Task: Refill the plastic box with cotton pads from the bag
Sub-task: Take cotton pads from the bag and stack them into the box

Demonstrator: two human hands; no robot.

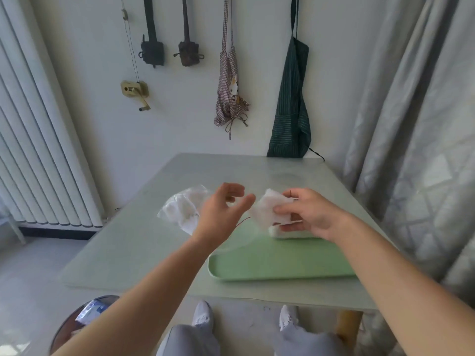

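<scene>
My right hand (309, 213) pinches a stack of white cotton pads (267, 209) between thumb and fingers, held above the far end of a green tray (270, 263). Just below the pads a pale plastic box (288, 233) sits on the tray, mostly hidden by my right hand. My left hand (222, 214) hovers with relaxed, slightly curled fingers, holding nothing, between the pads and a clear plastic bag (182, 210) of cotton pads lying on the table to the left.
The pale green table (133, 242) stands against a white wall hung with aprons (291, 106). A radiator is at the left, grey curtains (416, 150) at the right. A round stool (77, 322) with a small packet stands by my left leg.
</scene>
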